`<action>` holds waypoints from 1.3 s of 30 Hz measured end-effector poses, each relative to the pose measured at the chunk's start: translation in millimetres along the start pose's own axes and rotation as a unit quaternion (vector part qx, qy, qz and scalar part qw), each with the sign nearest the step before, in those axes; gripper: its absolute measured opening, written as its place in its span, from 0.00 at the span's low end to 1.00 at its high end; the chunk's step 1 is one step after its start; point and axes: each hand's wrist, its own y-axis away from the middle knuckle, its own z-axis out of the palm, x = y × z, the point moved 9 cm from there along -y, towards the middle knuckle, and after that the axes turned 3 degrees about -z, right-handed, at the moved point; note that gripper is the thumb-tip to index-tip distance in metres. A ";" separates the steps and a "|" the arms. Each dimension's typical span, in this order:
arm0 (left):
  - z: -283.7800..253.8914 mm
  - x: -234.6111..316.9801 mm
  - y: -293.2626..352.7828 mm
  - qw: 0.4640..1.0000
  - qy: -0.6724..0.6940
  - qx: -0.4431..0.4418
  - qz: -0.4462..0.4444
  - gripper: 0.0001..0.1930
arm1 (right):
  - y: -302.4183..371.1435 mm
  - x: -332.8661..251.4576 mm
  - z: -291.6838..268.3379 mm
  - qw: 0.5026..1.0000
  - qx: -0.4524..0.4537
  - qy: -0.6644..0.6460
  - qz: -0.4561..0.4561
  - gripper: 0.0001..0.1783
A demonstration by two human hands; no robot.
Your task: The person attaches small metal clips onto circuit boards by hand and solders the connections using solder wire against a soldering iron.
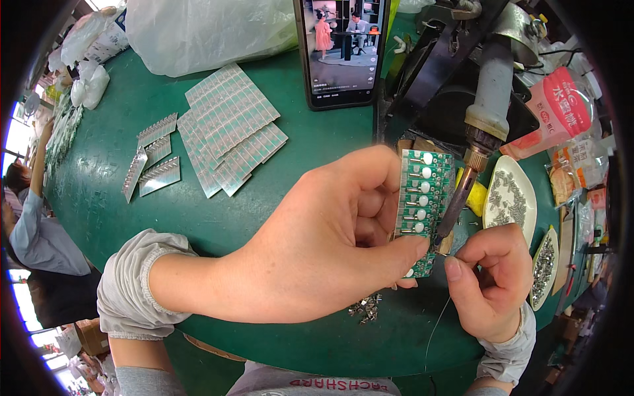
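My left hand point(317, 244) grips a green circuit board panel point(424, 191) by its edges, thumb in front and fingers behind. White round parts and small metal pins run down the panel in a column. A soldering iron point(487, 122), clamped in a black stand, points down with its tip at the panel's lower right edge, beside my left thumb. Pinched in my right hand point(492, 280) is a thin solder wire point(436, 323), its upper end close to the iron's tip and its length trailing down. Whether wire and tip touch, I cannot tell.
Stacked silvery board panels point(231, 125) and smaller finned strips point(158, 162) lie on the green table. A phone point(343, 59) stands behind. Dishes of small metal parts, one cream point(492, 214), another narrower point(543, 277), sit right. Loose metal parts point(365, 308) lie near my left hand.
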 end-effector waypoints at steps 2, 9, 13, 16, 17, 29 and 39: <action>0.1 -1.5 -1.5 1.000 0.019 0.001 -0.021 0.17 | -0.3 -0.6 0.5 1.000 0.006 0.005 -0.002 0.11; -2.9 3.8 -1.1 0.999 -0.035 0.007 -0.021 0.17 | -3.8 -0.4 2.9 1.000 -0.009 0.005 -0.011 0.12; -2.5 2.0 -1.0 1.000 -0.019 0.003 -0.018 0.17 | 9.1 23.5 5.7 0.972 -0.011 -0.154 0.177 0.11; -3.5 -0.8 -1.6 0.999 -0.011 0.006 -0.030 0.17 | 11.0 33.6 12.4 0.907 0.011 -0.315 0.280 0.10; -4.7 -2.4 -1.7 0.999 -0.017 0.010 -0.039 0.17 | 9.6 33.2 9.9 0.911 0.029 -0.317 0.261 0.09; 2.4 -8.2 -0.3 0.999 0.015 -0.018 -0.046 0.15 | 3.6 14.7 5.4 0.992 -0.007 -0.099 0.081 0.09; 1.4 -3.2 1.3 0.999 -0.017 -0.013 -0.037 0.15 | 5.0 15.2 6.9 0.991 0.003 -0.101 0.087 0.09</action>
